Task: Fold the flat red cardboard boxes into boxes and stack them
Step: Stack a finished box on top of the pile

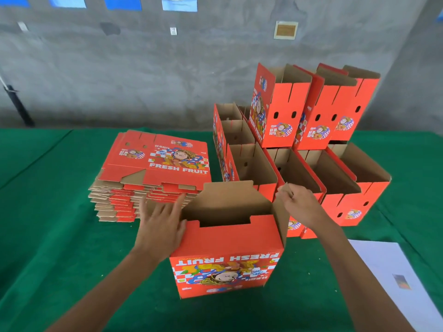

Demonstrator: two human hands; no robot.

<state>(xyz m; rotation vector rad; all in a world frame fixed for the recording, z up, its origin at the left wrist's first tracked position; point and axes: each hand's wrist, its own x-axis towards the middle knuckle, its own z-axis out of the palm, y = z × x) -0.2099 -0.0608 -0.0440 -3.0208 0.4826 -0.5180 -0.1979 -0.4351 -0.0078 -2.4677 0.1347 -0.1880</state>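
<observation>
A half-formed red box stands upside down on the green table in front of me, its brown inside open at the top. My left hand lies flat with fingers spread against the box's left side. My right hand pinches the tip of the box's right flap. A pile of flat red cardboard boxes lies to the left behind it. Several folded open boxes stand in rows at the right, and more folded boxes are stacked on top of them at the back.
A green cloth covers the table. A white sheet of paper lies at the near right edge. A grey concrete wall rises behind the table, with a dark pole at the far left.
</observation>
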